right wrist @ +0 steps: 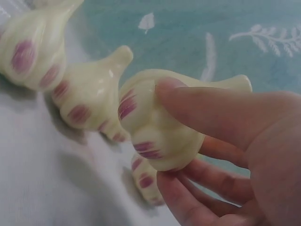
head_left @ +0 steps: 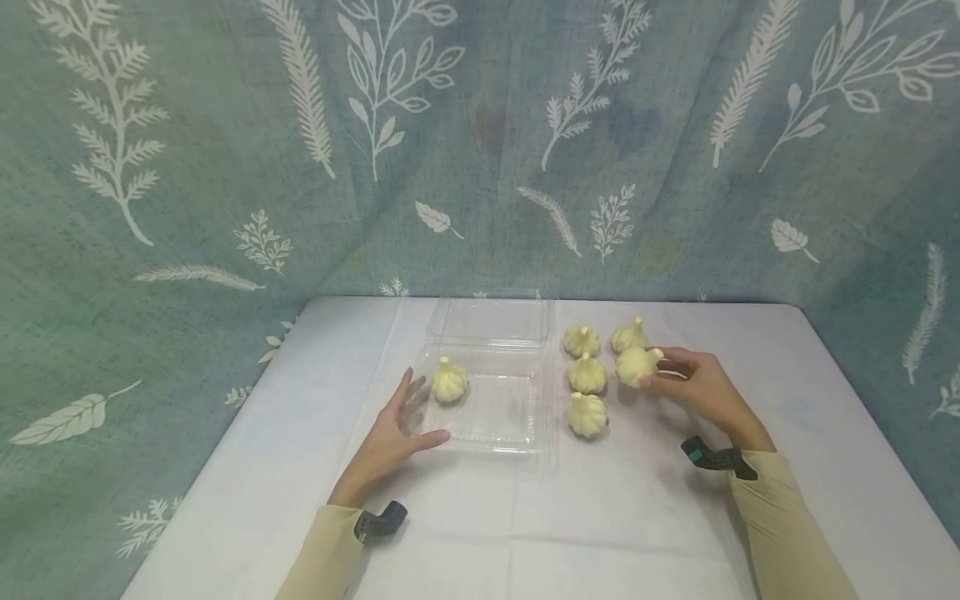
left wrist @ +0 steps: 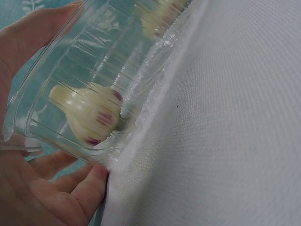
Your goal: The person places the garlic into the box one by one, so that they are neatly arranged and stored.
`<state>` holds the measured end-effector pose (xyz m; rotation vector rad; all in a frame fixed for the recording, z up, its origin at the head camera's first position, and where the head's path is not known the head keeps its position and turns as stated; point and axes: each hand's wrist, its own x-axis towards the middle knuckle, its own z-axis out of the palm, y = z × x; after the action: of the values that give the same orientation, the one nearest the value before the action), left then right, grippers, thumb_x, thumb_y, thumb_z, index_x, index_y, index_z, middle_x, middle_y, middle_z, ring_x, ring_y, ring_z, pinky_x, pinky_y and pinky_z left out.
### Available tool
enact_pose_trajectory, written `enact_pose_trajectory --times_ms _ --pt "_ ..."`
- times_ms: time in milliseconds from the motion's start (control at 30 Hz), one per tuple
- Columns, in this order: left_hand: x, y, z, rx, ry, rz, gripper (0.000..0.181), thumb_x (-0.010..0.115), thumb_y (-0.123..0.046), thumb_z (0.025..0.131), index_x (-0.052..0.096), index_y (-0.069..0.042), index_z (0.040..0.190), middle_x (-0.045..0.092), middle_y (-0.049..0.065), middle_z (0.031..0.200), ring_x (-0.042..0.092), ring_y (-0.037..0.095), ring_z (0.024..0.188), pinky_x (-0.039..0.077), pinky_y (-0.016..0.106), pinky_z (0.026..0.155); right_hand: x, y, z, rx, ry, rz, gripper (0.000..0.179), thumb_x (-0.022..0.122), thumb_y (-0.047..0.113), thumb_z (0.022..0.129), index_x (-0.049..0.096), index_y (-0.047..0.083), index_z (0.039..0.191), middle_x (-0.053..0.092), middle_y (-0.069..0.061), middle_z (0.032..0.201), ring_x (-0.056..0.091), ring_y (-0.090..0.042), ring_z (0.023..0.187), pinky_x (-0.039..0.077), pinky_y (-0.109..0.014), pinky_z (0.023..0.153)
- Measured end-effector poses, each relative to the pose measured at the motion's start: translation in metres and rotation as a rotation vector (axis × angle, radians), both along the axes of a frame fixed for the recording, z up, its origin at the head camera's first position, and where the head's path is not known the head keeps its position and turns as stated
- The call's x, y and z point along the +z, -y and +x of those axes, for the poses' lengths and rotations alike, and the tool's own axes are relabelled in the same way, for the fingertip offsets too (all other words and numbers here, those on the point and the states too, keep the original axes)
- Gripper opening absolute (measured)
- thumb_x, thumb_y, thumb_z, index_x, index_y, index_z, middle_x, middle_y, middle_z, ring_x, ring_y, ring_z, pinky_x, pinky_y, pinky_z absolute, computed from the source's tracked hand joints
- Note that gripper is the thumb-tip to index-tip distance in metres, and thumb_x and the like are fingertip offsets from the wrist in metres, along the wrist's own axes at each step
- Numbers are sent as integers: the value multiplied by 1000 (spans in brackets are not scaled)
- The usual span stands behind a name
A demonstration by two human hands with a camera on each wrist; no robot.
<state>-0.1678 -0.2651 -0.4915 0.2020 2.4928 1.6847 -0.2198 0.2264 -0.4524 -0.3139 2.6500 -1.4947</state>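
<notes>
My right hand [head_left: 697, 383] pinches a garlic bulb [head_left: 636, 367] between thumb and fingers, its stem pointing right. Purple streaks mark the pale bulb in the right wrist view. At the left end of a clear plastic container [head_left: 495, 446], my left hand [head_left: 393, 433] holds the wall, thumb along the near side and fingers round the far left corner. Inside, near that hand, sits one garlic bulb [left wrist: 94, 113], stem up. The container's lid [head_left: 491, 321] lies folded back behind it.
Several more garlic bulbs [head_left: 587, 415] stand on the white tablecloth [head_left: 615, 533] between the container and my right hand. A leaf-patterned green cloth [head_left: 480, 167] hangs behind the table. Each wrist wears a dark strap [head_left: 381, 520].
</notes>
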Motion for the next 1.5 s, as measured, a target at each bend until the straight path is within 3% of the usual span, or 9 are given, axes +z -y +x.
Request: enact_pose_trajectory --times_ms 167,500,567,767,867,1067,1333,1500 --pt "0 0 0 -5 -2 16 126 88 -26 83 -5 -20 168 15 9 175 22 39 160 30 48 129 6 5 1 -2 -27 -5 62 79 30 93 59 -1 143 57 -26 148 63 -45 130 60 -44 105" --pt "0 0 0 -5 -4 -12 127 88 -30 83 -5 -20 168 15 7 175 23 38 160 31 48 129 25 19 9 -10 -34 -20 67 80 33 92 56 -1 145 62 -26 141 63 -45 129 59 -54 106" --pt "0 0 -1 -7 -5 -14 127 88 -30 83 -6 -20 168 14 8 176 23 38 160 31 48 129 28 22 11 -3 -39 -38 65 80 32 92 57 0 144 63 -24 140 63 -43 129 60 -48 105" --pt "0 0 0 -5 3 -7 127 88 -29 83 -6 -21 168 14 9 175 23 39 160 31 49 129 32 29 15 17 -45 -92 59 79 28 93 59 2 142 66 -20 137 66 -35 125 57 -12 98" --pt "-1 -1 0 -10 4 5 126 88 -27 83 -5 -22 168 14 10 175 23 39 160 30 49 129 33 32 18 21 -56 -99 61 79 27 93 58 0 144 66 -21 137 65 -36 126 54 -7 96" --pt "-1 -2 0 0 3 -1 126 88 -28 83 -5 -25 168 14 10 175 23 38 160 30 49 129 38 43 21 37 -81 -123 59 79 26 93 59 0 143 66 -21 137 66 -36 126 55 -8 98" --pt "-1 -3 0 -4 -5 -3 126 88 -28 83 -5 -21 168 14 10 175 23 39 160 30 49 129 44 64 23 48 -84 -177 50 80 20 92 65 -2 135 67 -22 133 68 0 109 57 -12 98" --pt "0 -1 0 -4 -13 -7 126 88 -28 84 -6 -24 168 15 10 175 23 39 160 31 49 129 47 77 22 88 -114 -211 42 79 13 92 68 -5 128 69 -23 126 71 -10 110 58 -15 99"
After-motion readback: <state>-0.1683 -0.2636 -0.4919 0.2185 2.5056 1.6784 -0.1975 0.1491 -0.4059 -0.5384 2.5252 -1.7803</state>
